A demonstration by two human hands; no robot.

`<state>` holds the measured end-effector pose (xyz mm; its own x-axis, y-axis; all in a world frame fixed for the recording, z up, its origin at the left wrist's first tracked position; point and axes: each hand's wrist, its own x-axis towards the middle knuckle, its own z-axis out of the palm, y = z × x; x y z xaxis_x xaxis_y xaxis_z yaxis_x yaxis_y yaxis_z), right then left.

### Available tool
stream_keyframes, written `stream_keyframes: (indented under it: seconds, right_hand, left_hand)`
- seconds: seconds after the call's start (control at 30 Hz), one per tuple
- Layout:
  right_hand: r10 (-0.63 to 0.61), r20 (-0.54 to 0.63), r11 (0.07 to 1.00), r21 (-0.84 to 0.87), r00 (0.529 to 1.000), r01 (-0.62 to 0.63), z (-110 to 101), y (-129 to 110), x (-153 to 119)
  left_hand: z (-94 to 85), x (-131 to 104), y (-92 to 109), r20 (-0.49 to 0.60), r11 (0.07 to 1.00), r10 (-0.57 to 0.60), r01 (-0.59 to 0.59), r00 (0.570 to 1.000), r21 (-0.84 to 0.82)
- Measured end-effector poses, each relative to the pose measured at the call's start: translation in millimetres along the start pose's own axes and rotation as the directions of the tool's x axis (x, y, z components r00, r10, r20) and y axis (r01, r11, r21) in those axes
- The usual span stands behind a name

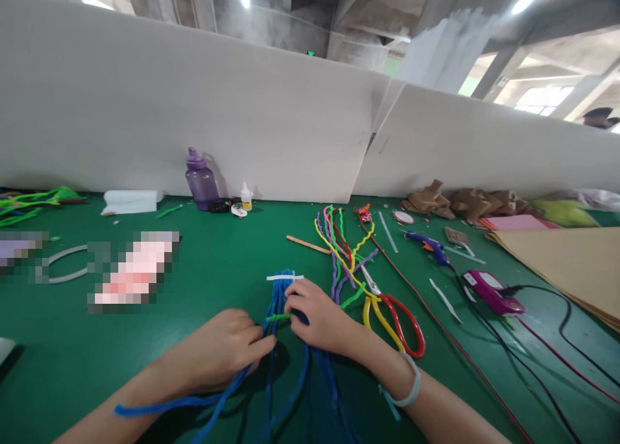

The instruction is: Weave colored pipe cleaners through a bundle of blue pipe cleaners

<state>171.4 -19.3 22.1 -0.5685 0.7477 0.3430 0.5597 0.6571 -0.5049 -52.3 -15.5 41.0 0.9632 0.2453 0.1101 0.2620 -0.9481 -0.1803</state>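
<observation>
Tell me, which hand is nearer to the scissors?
Right. The right hand is just left of the scissors; the left hand is farther left, beyond the right one.

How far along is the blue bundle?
Looks done: blue strands gathered at the white strip. In hand: a green strand crossing them, left hand and right hand beside it. Probably left: securing that crossing and working the loose blue ends.

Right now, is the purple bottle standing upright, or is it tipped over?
Upright: the purple bottle stands on its base on the green table, with its cap at the top.
</observation>
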Motion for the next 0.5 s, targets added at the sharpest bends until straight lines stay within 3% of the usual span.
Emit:
stream_keyframes:
  seconds: [0.23, 0.5]
  right_hand:
    - [0.003, -0.007, 1.000, 0.002, 1.000, -0.003, 2, 0, 1]
    - [-0.005, -0.011, 0.999, 0.034, 1.000, 0.005, 1, -1, 0]
  left_hand:
    - [-4.0, 6, 14, -0.157, 0.978, 0.156, -0.131, 0.975, 0.161]
    - [1.6, 4, 14, -0.149, 0.990, 0.095, -0.078, 0.984, 0.120]
